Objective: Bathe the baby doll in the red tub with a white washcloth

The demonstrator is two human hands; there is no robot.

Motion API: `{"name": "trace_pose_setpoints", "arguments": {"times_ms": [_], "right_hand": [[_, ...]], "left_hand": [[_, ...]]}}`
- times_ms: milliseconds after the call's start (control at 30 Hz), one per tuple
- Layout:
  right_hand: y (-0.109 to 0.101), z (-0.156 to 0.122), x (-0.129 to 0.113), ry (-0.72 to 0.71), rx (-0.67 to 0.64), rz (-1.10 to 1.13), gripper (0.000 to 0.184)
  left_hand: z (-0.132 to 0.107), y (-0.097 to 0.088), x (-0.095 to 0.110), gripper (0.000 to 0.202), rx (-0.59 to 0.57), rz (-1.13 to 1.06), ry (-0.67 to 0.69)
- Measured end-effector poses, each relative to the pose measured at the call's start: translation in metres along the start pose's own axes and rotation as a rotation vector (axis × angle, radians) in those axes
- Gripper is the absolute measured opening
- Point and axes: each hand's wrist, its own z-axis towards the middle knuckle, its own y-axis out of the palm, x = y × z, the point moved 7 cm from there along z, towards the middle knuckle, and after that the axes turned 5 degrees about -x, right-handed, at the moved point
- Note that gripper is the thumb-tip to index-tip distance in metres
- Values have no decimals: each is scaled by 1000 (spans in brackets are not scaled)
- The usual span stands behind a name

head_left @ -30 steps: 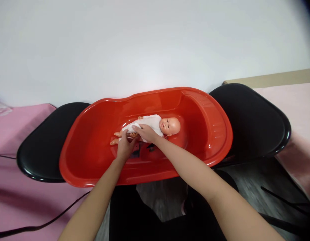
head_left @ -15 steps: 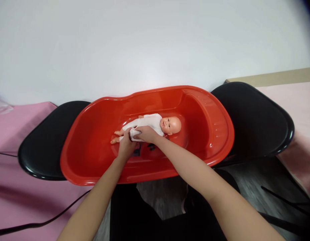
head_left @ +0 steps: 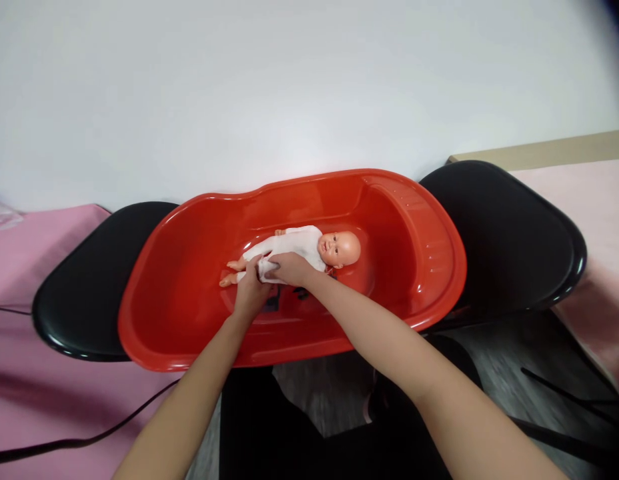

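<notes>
The doll [head_left: 300, 240] lies lengthwise in the red tub [head_left: 164, 293], centre frame, head [head_left: 342, 249] rightward, its white garment [head_left: 266, 267] grasped by the left hand [head_left: 250, 285] nearer the feet [head_left: 227, 281] and the right hand [head_left: 293, 269] nearer the head

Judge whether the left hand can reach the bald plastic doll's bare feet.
Probably yes: the left hand is near the bare feet, nothing visible blocking, though it seems to grip white cloth.
</notes>
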Motion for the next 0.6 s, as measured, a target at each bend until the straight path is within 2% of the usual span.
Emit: {"name": "trace_pose_setpoints", "arguments": {"times_ms": [100, 300, 367, 433, 500, 600], "right_hand": [[-1, -1, -5, -5, -49, -129, 22], [-23, -1, -1, 108, 69, -171, 24], [-36, -4, 3, 142, 180, -120, 24], [-52, -10, 9, 181, 319, -48, 24], [-69, -19, 16, 223, 471, 29, 26], [-88, -32, 25, 248, 654, 172, 29]], "left_hand": [[-1, 3, 1, 64, -33, -1, -12], [-3, 11, -4, 77, -117, -50, -90], [-2, 11, -7, 77, -113, -60, -108], [0, 13, -10, 64, -135, -50, -122], [1, 18, -13, 47, -196, -30, -124], [1, 24, -23, 35, -279, 21, -149]]}}
